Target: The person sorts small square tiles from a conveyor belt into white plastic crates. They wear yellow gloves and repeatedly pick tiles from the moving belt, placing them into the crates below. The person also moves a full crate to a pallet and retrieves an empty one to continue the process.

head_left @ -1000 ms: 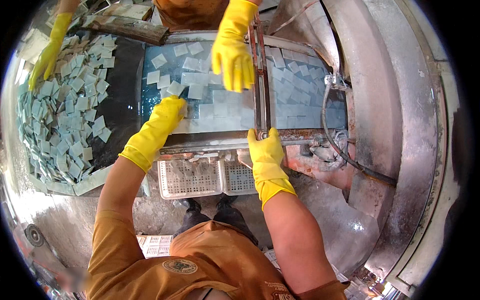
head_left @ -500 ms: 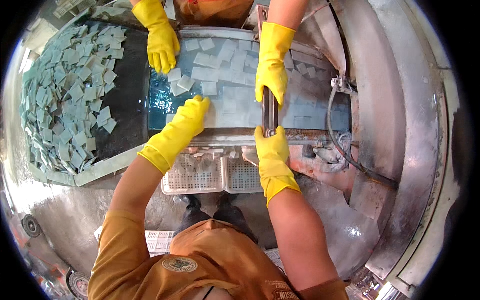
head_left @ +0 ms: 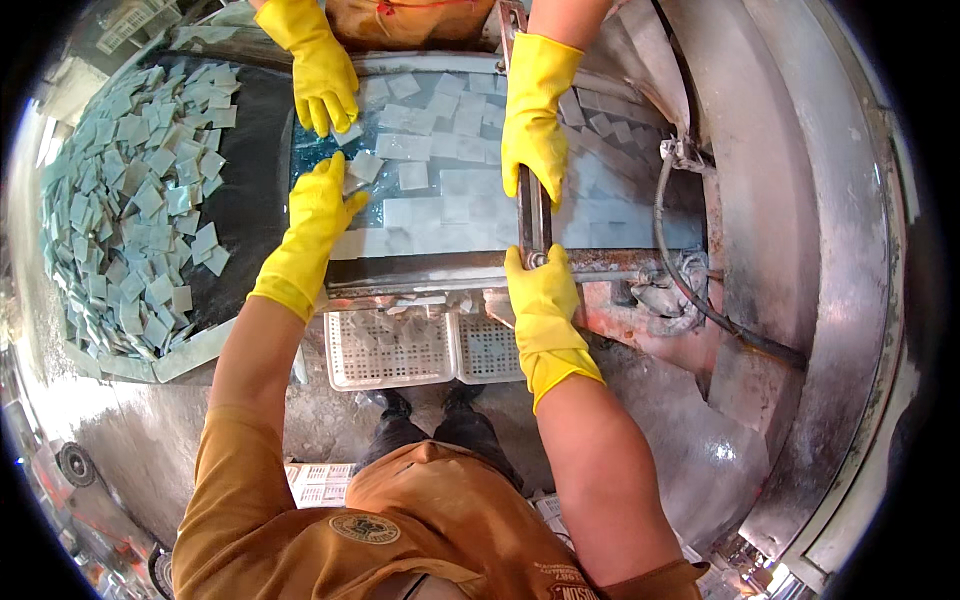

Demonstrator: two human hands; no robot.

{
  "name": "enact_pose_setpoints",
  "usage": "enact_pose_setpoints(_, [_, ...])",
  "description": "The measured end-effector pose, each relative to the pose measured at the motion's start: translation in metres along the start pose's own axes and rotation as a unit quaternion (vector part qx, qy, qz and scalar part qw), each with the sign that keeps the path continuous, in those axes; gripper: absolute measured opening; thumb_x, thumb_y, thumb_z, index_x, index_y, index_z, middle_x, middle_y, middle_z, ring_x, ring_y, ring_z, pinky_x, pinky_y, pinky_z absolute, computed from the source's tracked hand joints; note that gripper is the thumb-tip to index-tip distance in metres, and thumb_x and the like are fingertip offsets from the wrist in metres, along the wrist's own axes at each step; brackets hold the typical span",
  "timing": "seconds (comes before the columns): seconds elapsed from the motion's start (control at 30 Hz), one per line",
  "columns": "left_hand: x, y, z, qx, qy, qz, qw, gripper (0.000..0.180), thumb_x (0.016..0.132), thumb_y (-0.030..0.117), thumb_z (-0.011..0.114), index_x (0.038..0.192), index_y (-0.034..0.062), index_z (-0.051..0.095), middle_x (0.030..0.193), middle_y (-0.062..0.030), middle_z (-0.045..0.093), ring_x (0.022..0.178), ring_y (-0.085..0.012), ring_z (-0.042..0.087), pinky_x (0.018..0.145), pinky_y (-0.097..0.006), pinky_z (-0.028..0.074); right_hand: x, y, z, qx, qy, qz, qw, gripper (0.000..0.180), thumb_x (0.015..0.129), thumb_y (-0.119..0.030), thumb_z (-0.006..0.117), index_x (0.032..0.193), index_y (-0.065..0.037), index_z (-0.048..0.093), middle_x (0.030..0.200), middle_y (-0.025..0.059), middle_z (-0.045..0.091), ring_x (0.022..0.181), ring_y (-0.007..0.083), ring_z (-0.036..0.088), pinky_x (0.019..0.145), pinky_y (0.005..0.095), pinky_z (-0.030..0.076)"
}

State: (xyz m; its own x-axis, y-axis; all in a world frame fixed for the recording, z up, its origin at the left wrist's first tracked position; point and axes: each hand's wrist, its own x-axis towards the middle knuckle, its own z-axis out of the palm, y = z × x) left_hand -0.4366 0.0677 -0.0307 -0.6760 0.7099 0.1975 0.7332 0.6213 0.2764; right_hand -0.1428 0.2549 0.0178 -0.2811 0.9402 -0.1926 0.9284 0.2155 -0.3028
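So far your left hand (head_left: 318,210) lies flat, grip open, on pale square glass tiles (head_left: 420,170) at the wet surface's near edge (head_left: 430,268); your right hand (head_left: 541,290) grips the dark metal bar (head_left: 533,205). Many tiles remain unsorted.

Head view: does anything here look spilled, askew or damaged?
Mostly orderly. A few pale square tiles lie in and beside the white slotted baskets under the wet work surface, as if dropped off its edge. The machine frame beside the right hand is rusty. The left hand rests on flat tiles.
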Motion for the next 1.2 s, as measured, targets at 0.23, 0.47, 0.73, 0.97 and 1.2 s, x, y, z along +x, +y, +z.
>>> enact_pose_setpoints(0.23, [0.022, -0.027, -0.013, 0.002, -0.106, -0.005, 0.994, 0.055, 0.082, 0.021, 0.086, 0.134, 0.0109, 0.07, 0.121, -0.0176, 0.073, 0.117, -0.0401, 0.068, 0.1, -0.046, 0.055, -0.001, 0.003, -0.001, 0.01, -0.001, -0.008, 1.0, 0.058, 0.087, -0.058, 0.074, 0.108, -0.005, 0.066, 0.107, 0.0228, 0.075, 0.096, 0.0451, 0.074, 0.082, 0.0538, 0.059])
enact_pose_setpoints(0.47, [-0.026, -0.01, -0.02, -0.008, -0.157, -0.054, 0.986, 0.057, 0.085, 0.015, 0.081, 0.14, 0.0132, 0.065, 0.118, -0.019, 0.073, 0.112, -0.0427, 0.069, 0.095, -0.05, 0.058, -0.003, -0.004, 0.0, 0.015, 0.002, -0.014, 1.0, 0.057, 0.088, -0.056, 0.074, 0.109, -0.004, 0.065, 0.105, 0.0218, 0.075, 0.094, 0.0449, 0.074, 0.081, 0.0538, 0.059])
enact_pose_setpoints(0.73, [-0.037, 0.036, -0.009, -0.003, -0.153, 0.042, 0.987, 0.025, 0.089, 0.011, 0.07, 0.114, 0.0115, 0.073, 0.103, -0.0167, 0.075, 0.098, -0.0413, 0.073, 0.084, -0.05, 0.059, -0.001, 0.002, 0.0, 0.011, -0.016, 0.0, 1.0, 0.059, 0.088, -0.057, 0.074, 0.112, -0.004, 0.066, 0.108, 0.022, 0.074, 0.098, 0.0441, 0.074, 0.085, 0.0529, 0.059])
enact_pose_setpoints(0.97, [-0.022, 0.029, -0.02, 0.006, -0.134, -0.004, 0.991, 0.043, 0.091, 0.03, 0.078, 0.131, 0.0146, 0.07, 0.109, -0.0181, 0.075, 0.102, -0.0412, 0.072, 0.087, -0.048, 0.058, -0.002, -0.001, -0.004, 0.021, -0.014, -0.001, 1.0, 0.06, 0.087, -0.058, 0.074, 0.112, -0.005, 0.066, 0.109, 0.0227, 0.074, 0.098, 0.0436, 0.074, 0.085, 0.0527, 0.059])
enact_pose_setpoints(1.2, [-0.013, 0.021, -0.014, -0.11, -0.213, 0.048, 0.97, 0.044, 0.087, 0.022, 0.081, 0.128, 0.0111, 0.071, 0.119, -0.0212, 0.073, 0.108, -0.0432, 0.071, 0.092, -0.048, 0.058, -0.003, -0.004, -0.005, 0.008, -0.018, 0.009, 1.0, 0.059, 0.087, -0.058, 0.074, 0.112, -0.004, 0.066, 0.105, 0.0222, 0.075, 0.096, 0.0449, 0.074, 0.085, 0.0524, 0.058])
